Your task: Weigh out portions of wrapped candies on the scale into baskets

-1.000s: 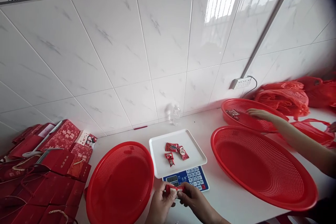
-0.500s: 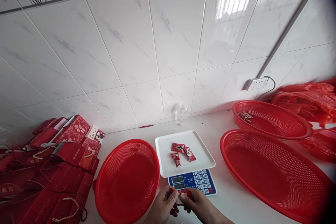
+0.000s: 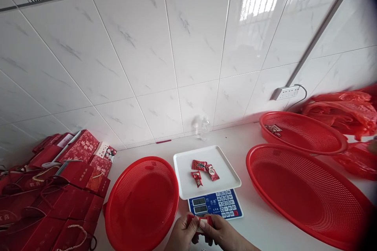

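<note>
Between both hands, just in front of the scale's near edge, is a small red packet (image 3: 204,220) with a pale part showing. My left hand (image 3: 185,230) pinches its left side, thumb on top. The right side is gripped by my right hand (image 3: 218,230), its thumb against the pale part. My fingers cover much of the packet. Beyond them stands a digital scale (image 3: 216,205) with a blue keypad and a white tray (image 3: 188,189). On the tray lie a red packet with dark print (image 3: 199,165), a red and white packet (image 3: 212,172) and a twisted-end candy (image 3: 197,179).
A round red basket (image 3: 176,188) stands left of the scale. To the right are a large red basket (image 3: 250,160) and a farther basket (image 3: 262,119) holding small packets. Red gift boxes (image 3: 76,180) pile up at far left. Red plastic bags (image 3: 344,113) lie at far right.
My hands remain together at the scale's near edge, and the packet is turned slightly, with its pale part now facing up. The view has shifted a little. The tray's items stay put.
</note>
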Demonstrator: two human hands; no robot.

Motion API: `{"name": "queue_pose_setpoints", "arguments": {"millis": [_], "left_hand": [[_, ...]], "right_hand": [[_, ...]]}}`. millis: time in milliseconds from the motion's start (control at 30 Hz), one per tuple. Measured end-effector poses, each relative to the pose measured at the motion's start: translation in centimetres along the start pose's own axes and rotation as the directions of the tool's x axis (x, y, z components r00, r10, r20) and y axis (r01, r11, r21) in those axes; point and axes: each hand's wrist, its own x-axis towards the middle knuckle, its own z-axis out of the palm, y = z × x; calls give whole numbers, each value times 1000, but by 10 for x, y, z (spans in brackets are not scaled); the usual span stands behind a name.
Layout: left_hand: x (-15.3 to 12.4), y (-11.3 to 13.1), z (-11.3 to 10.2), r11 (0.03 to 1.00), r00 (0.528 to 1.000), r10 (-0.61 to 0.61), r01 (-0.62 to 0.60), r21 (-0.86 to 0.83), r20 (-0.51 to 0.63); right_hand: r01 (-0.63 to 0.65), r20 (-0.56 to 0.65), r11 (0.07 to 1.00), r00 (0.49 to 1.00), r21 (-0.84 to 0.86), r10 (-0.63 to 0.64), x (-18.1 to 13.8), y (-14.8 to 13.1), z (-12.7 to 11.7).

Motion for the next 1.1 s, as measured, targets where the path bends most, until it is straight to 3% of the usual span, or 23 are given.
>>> {"name": "queue_pose_setpoints", "arguments": {"millis": [300, 500, 900, 1100], "left_hand": [[0, -2, -1, 1000, 999, -25, 26, 12, -35], [0, 0, -1, 997, 996, -69, 68, -22, -62], [5, -4, -10, 997, 986, -34, 21, -79, -161], [2, -4, -9, 996, 987, -69, 59, -70, -147]], "right_hand": [[-14, 10, 1000, 1000, 20, 14, 0, 1, -1], [-14, -30, 999, 999, 40, 15, 5, 10, -2], [-63, -153, 997, 987, -43, 56, 7, 18, -7], [-98, -204, 992, 976, -83, 80, 9, 21, -9]]}}
